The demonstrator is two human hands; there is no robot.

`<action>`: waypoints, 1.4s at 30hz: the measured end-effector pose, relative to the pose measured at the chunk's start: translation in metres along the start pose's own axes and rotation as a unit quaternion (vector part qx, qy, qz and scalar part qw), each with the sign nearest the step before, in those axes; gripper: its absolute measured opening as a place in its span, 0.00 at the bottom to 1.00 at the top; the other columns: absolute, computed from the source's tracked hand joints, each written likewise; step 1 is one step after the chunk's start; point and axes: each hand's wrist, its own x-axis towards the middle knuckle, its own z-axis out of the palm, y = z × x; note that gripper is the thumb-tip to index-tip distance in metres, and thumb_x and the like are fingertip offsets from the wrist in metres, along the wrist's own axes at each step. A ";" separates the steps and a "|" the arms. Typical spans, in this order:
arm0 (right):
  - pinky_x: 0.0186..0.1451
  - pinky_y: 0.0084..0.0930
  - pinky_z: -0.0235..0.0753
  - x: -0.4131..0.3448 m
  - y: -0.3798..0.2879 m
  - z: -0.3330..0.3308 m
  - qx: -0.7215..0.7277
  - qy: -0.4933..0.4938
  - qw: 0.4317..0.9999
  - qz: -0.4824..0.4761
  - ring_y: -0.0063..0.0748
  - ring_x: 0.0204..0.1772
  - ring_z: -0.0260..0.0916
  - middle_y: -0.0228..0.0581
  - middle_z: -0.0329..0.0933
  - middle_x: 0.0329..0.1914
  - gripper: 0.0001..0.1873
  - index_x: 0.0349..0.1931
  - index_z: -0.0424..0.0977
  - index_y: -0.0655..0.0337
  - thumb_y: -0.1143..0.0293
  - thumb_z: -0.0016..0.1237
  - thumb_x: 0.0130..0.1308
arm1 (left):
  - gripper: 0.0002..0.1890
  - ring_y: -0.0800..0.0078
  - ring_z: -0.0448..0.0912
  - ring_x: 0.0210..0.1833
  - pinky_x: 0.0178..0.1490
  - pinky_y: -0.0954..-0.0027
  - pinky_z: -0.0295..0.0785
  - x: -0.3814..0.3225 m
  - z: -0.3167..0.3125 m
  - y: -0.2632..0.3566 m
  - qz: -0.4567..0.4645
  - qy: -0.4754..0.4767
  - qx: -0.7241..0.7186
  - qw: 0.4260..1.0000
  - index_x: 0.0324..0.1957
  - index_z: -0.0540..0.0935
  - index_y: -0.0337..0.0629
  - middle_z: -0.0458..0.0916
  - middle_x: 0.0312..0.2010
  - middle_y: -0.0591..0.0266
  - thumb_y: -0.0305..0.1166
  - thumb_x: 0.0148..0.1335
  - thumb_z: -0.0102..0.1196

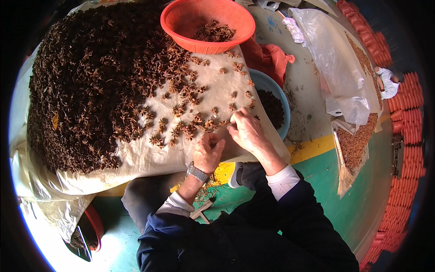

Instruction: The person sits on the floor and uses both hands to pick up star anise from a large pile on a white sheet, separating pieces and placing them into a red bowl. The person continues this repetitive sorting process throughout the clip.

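Dried star anise pods (190,129) lie loosely over the near right part of a cloth-covered table (142,158). My left hand (208,153), with a metal watch at its wrist, is at the table's near edge. Its fingers are curled beside the nearest pods, and their tips are partly hidden. To its right, my right hand (249,131) hovers low over the cloth with thumb and forefinger bent together. Whether either hand pinches something small is not visible. A large dark heap of star anise (91,81) covers the table's left side.
A red plastic basket (207,47) with some star anise stands at the far edge. Below the right edge sits a blue basin (287,112) of dark pieces. Farther right are a broom (345,178), plastic sheeting (333,61), stacked red sacks (404,170) and another person (388,82).
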 end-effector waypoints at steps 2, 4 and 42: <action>0.50 0.48 0.80 0.001 0.000 0.002 -0.021 -0.015 1.000 -0.001 0.53 0.49 0.79 0.45 0.75 0.47 0.06 0.37 0.76 0.61 0.71 0.59 0.64 | 0.15 0.79 0.78 0.27 0.31 0.74 0.74 0.000 0.000 0.000 -0.002 0.005 0.002 1.000 0.49 0.79 0.32 0.83 0.30 0.64 0.32 0.68 0.64; 0.51 0.47 0.80 0.003 0.001 0.005 -0.036 -0.010 0.999 -0.016 0.51 0.51 0.78 0.43 0.74 0.49 0.06 0.37 0.77 0.60 0.71 0.59 0.64 | 0.15 0.72 0.83 0.32 0.38 0.68 0.79 0.000 0.000 0.002 -0.030 0.014 -0.001 0.999 0.46 0.81 0.33 0.87 0.31 0.57 0.33 0.65 0.66; 0.45 0.46 0.76 -0.048 -0.036 -0.006 0.091 -0.081 0.966 -0.228 0.50 0.42 0.77 0.45 0.77 0.35 0.07 0.30 0.71 0.61 0.74 0.56 0.54 | 0.11 0.58 0.88 0.39 0.45 0.62 0.81 -0.003 -0.014 0.037 0.117 0.031 0.132 0.984 0.49 0.85 0.36 0.88 0.36 0.47 0.29 0.69 0.57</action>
